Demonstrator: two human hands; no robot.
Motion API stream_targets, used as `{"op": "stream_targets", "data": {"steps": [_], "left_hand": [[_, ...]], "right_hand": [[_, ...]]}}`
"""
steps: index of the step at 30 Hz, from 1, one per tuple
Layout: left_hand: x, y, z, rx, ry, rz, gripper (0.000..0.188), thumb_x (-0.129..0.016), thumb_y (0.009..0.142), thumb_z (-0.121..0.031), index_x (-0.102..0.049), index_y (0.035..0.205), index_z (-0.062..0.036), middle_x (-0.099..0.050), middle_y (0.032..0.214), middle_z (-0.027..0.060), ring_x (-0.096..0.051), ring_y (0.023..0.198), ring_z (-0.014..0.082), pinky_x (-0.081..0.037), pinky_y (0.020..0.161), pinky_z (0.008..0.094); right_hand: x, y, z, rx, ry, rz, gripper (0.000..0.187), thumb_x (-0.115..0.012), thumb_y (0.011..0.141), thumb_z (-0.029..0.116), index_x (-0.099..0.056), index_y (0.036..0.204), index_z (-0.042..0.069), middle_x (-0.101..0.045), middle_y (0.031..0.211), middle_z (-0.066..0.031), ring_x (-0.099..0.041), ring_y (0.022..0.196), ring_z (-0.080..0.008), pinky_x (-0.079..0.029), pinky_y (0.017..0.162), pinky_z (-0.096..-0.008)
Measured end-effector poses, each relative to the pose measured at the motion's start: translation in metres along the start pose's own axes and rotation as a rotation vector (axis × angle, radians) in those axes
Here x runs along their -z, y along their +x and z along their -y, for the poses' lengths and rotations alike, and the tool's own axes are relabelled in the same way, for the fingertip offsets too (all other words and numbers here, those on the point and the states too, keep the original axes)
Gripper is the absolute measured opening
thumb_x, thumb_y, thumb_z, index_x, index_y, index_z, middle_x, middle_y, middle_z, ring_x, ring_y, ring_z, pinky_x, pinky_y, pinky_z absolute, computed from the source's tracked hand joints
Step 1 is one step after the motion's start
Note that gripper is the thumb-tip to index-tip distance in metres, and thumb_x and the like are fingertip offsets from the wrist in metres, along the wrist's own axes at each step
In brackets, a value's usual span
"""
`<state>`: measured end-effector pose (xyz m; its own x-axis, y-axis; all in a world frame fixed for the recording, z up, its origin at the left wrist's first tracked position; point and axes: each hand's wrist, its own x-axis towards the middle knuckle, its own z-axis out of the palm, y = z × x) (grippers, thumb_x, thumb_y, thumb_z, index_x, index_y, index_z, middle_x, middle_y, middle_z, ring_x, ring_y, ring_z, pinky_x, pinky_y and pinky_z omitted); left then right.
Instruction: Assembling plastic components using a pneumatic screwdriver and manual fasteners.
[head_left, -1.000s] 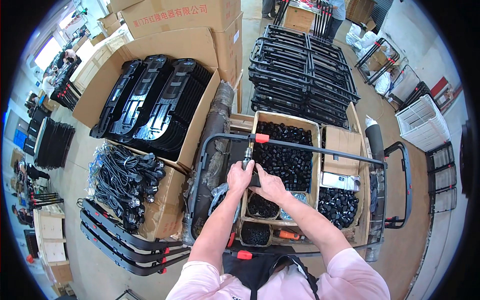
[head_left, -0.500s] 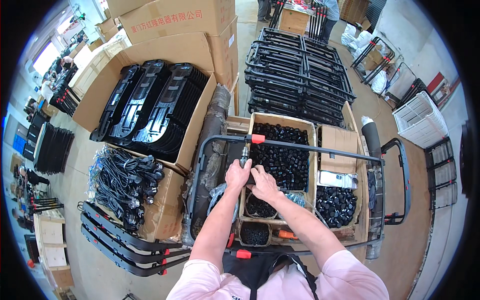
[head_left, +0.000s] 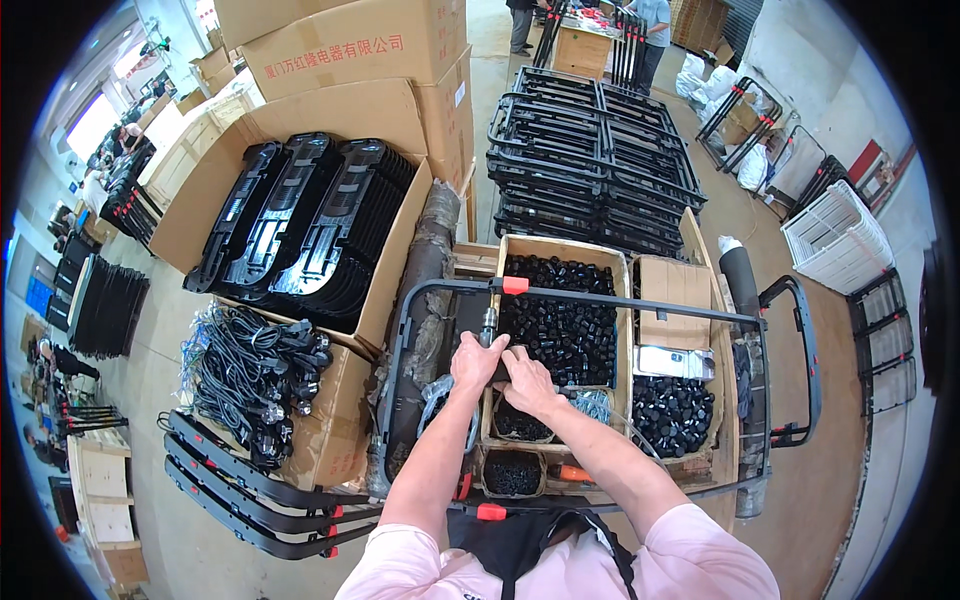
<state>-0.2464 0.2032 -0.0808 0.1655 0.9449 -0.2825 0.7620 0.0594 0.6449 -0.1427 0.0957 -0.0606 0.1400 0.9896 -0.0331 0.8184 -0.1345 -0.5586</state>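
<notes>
A slim metal tool (head_left: 489,325) is held upright against the black tubular frame (head_left: 600,296), just below its red clip (head_left: 514,285).

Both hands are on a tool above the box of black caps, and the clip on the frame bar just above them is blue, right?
Not quite. The clip on the frame bar is red, not blue, as the head view shows. The rest holds: the left hand and right hand are on a tool above the box of black caps.

1. The tube frame (head_left: 640,305) at centre was black with a red clip (head_left: 514,285).
2. Cardboard boxes (head_left: 330,110) at upper left were brown.
3. The sleeves (head_left: 690,545) at the bottom were pink.
4. The crate (head_left: 838,240) at right was white.
</notes>
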Motion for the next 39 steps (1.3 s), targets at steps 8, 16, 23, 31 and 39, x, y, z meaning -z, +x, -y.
{"op": "stream_targets", "data": {"steps": [8, 16, 23, 31, 39], "left_hand": [[-0.002, 0.000, 0.009, -0.075, 0.030, -0.036, 0.071, -0.077, 0.086, -0.061, -0.065, 0.114, 0.0036, -0.074, 0.110, 0.0280, -0.071, 0.107, 0.0458, -0.055, 0.094, 0.0528], [0.004, -0.031, -0.008, -0.226, 0.081, -0.080, 0.060, -0.075, 0.089, -0.056, -0.069, 0.099, 0.0034, -0.073, 0.105, 0.0279, -0.072, 0.101, 0.0465, -0.056, 0.090, 0.0555], [-0.010, -0.038, -0.014, -0.239, 0.097, -0.038, 0.061, -0.072, 0.092, -0.056, -0.071, 0.103, 0.0046, -0.074, 0.106, 0.0293, -0.073, 0.099, 0.0487, -0.057, 0.087, 0.0567], [-0.016, -0.027, -0.023, -0.238, 0.129, -0.057, 0.060, -0.071, 0.093, -0.055, -0.071, 0.101, 0.0042, -0.074, 0.106, 0.0284, -0.072, 0.098, 0.0487, -0.057, 0.087, 0.0564], [-0.020, -0.021, -0.027, -0.206, 0.143, -0.022, 0.061, -0.073, 0.093, -0.054, -0.069, 0.110, 0.0043, -0.072, 0.112, 0.0271, -0.072, 0.103, 0.0475, -0.056, 0.091, 0.0565]], "right_hand": [[0.000, -0.006, 0.006, -0.009, -0.023, 0.022, 0.054, -0.081, 0.083, 0.018, -0.055, 0.128, 0.002, -0.058, 0.127, -0.0226, -0.066, 0.108, -0.0464, -0.056, 0.092, -0.0543], [0.017, -0.033, 0.004, -0.008, -0.094, 0.025, 0.061, -0.079, 0.082, 0.022, -0.051, 0.131, 0.000, -0.064, 0.115, -0.0245, -0.070, 0.104, -0.0435, -0.059, 0.090, -0.0510], [0.026, -0.039, -0.015, -0.032, -0.110, 0.010, 0.070, -0.081, 0.081, 0.025, -0.048, 0.136, -0.002, -0.068, 0.113, -0.0252, -0.071, 0.103, -0.0431, -0.060, 0.089, -0.0498], [0.033, -0.024, -0.025, -0.028, -0.095, 0.048, 0.070, -0.084, 0.078, 0.026, -0.050, 0.133, -0.001, -0.070, 0.116, -0.0246, -0.071, 0.105, -0.0438, -0.060, 0.090, -0.0507], [0.029, -0.021, -0.031, -0.060, -0.100, 0.064, 0.068, -0.086, 0.078, 0.027, -0.049, 0.129, 0.000, -0.070, 0.118, -0.0262, -0.071, 0.106, -0.0438, -0.060, 0.089, -0.0500]]}}
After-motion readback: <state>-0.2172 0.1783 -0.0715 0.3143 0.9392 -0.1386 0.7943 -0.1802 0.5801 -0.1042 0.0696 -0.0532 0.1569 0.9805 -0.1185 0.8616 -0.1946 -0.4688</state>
